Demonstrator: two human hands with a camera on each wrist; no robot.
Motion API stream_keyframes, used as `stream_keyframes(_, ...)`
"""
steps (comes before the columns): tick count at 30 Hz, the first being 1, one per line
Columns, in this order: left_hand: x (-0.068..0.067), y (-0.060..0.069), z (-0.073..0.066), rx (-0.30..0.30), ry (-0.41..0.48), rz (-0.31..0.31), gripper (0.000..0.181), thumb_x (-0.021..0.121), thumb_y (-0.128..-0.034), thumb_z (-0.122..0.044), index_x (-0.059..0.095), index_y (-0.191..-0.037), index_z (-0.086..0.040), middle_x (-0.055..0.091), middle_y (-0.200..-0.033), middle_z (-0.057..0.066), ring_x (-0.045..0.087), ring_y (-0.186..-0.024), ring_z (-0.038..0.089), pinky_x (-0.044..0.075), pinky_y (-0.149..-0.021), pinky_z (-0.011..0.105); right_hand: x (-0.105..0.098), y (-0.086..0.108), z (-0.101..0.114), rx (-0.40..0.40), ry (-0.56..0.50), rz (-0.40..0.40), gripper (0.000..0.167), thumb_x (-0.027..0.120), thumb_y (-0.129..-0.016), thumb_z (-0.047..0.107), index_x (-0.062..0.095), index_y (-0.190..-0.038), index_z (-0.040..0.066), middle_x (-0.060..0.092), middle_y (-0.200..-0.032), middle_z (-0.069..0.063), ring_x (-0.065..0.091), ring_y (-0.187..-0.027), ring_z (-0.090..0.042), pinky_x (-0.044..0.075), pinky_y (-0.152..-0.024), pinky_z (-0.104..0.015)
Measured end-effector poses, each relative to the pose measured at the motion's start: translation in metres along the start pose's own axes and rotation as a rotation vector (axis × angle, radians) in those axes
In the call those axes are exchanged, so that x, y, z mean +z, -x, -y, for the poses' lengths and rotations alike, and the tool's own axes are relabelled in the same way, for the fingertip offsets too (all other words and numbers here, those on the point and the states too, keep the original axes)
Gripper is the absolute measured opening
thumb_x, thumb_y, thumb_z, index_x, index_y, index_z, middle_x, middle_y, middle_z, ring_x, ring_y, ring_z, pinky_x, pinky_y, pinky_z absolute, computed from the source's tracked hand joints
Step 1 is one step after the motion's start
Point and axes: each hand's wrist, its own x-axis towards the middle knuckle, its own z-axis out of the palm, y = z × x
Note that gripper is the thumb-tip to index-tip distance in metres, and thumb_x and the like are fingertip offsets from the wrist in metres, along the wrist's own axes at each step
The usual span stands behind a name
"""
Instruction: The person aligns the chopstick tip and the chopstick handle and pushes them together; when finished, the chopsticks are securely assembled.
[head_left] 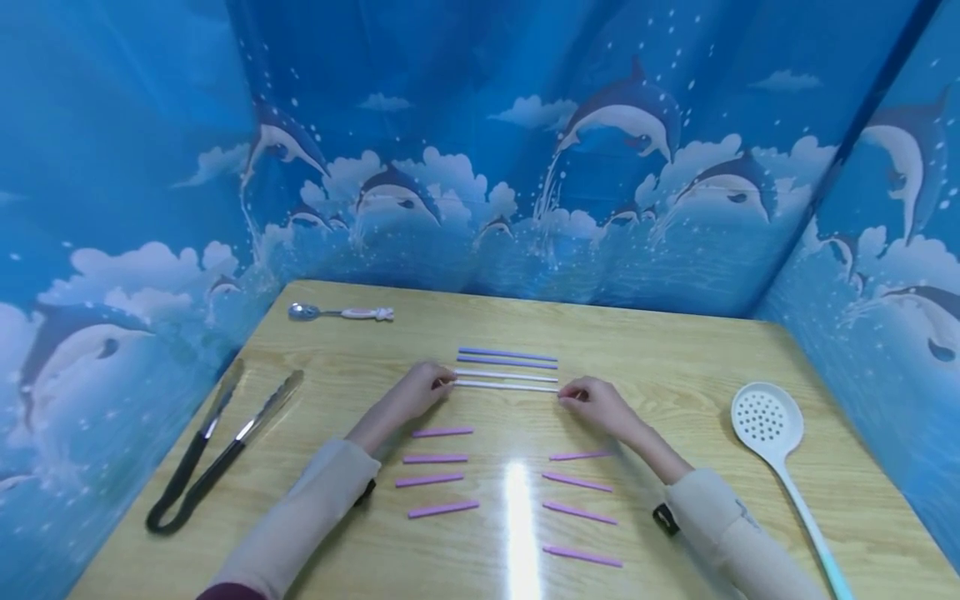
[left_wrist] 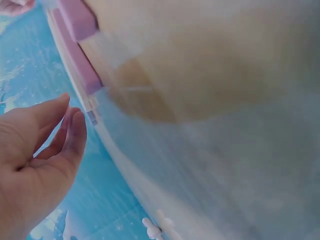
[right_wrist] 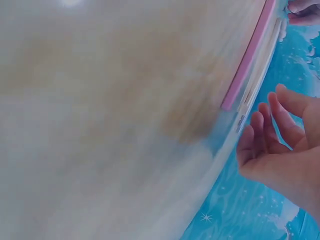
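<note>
Left hand (head_left: pixel 422 390) and right hand (head_left: pixel 600 407) flanked two slim white sticks (head_left: pixel 506 387), grips unclear; two violet sticks (head_left: pixel 507 354) lay beyond; eight pink sticks (head_left: pixel 430 481), toward the table's (head_left: pixel 660 350) near edge.

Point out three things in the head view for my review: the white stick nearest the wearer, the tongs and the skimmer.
White stick (head_left: pixel 506 387): head view, middle of its length.
Tongs (head_left: pixel 224 460): head view, black grip.
Skimmer (head_left: pixel 767 419): head view, holed bowl.
</note>
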Motion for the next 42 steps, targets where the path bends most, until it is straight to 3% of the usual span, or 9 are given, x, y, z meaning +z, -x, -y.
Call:
stream_keyframes(6, -0.001, 0.028, -0.002, 0.027, 0.056, 0.002, 0.021, 0.062, -0.0889, -0.004, 0.066, -0.108, 0.004, 0.067, -0.096, 0.014, 0.063, -0.085, 0.022, 0.055, -0.079, 0.033, -0.001, 0.028, -0.001, 0.045, -0.005, 0.062, 0.016, 0.067, -0.088, 0.015, 0.07, -0.098, 0.002, 0.065, -0.088, -0.002, 0.057, -0.08, -0.013, 0.049, -0.07, -0.027)
stream_keyframes(11, -0.002, 0.051, -0.003, 0.069, 0.071, 0.064, 0.022, 0.062, -0.0878, -0.004, 0.066, -0.108, 0.004, 0.068, -0.095, 0.013, 0.064, -0.085, 0.022, 0.055, -0.078, 0.032, -0.004, 0.044, -0.002, -0.028, 0.021, 0.098, 0.014, 0.071, -0.084, 0.014, 0.07, -0.094, 0.004, 0.066, -0.089, -0.002, 0.059, -0.082, -0.014, 0.051, -0.072, -0.027)
stream_keyframes(15, -0.001, 0.061, -0.002, 0.085, 0.08, 0.1, 0.021, 0.065, -0.0853, -0.003, 0.067, -0.104, 0.005, 0.068, -0.092, 0.012, 0.063, -0.085, 0.022, 0.055, -0.078, 0.032, -0.005, 0.053, -0.004, -0.086, 0.057, 0.119, 0.017, 0.075, -0.079, 0.01, 0.069, -0.093, 0.004, 0.066, -0.089, -0.001, 0.059, -0.083, -0.016, 0.052, -0.075, -0.028)
stream_keyframes(32, 0.004, 0.063, -0.003, 0.173, -0.032, 0.113, 0.016, 0.066, -0.0822, 0.003, 0.068, -0.098, 0.006, 0.065, -0.083, 0.008, 0.061, -0.077, 0.017, 0.053, -0.073, 0.024, -0.004, 0.056, -0.006, -0.085, 0.025, 0.185, 0.006, 0.071, -0.08, 0.005, 0.07, -0.085, 0.004, 0.066, -0.079, 0.002, 0.059, -0.074, -0.009, 0.051, -0.069, -0.022)
stream_keyframes(37, 0.003, 0.064, -0.006, 0.185, -0.043, 0.101, 0.016, 0.064, -0.084, 0.002, 0.068, -0.099, 0.006, 0.065, -0.083, 0.008, 0.06, -0.077, 0.018, 0.053, -0.073, 0.026, -0.003, 0.055, -0.004, -0.123, 0.03, 0.164, 0.004, 0.07, -0.082, 0.005, 0.07, -0.086, 0.005, 0.066, -0.079, 0.002, 0.057, -0.072, -0.006, 0.051, -0.066, -0.021)
stream_keyframes(42, 0.004, 0.064, -0.011, 0.222, -0.062, 0.035, 0.019, 0.063, -0.0873, -0.003, 0.068, -0.105, 0.004, 0.065, -0.09, 0.009, 0.061, -0.084, 0.021, 0.053, -0.078, 0.032, 0.001, 0.053, 0.006, -0.159, 0.0, 0.104, 0.004, 0.068, -0.085, 0.006, 0.07, -0.088, 0.005, 0.064, -0.08, 0.002, 0.056, -0.073, -0.004, 0.052, -0.066, -0.021)
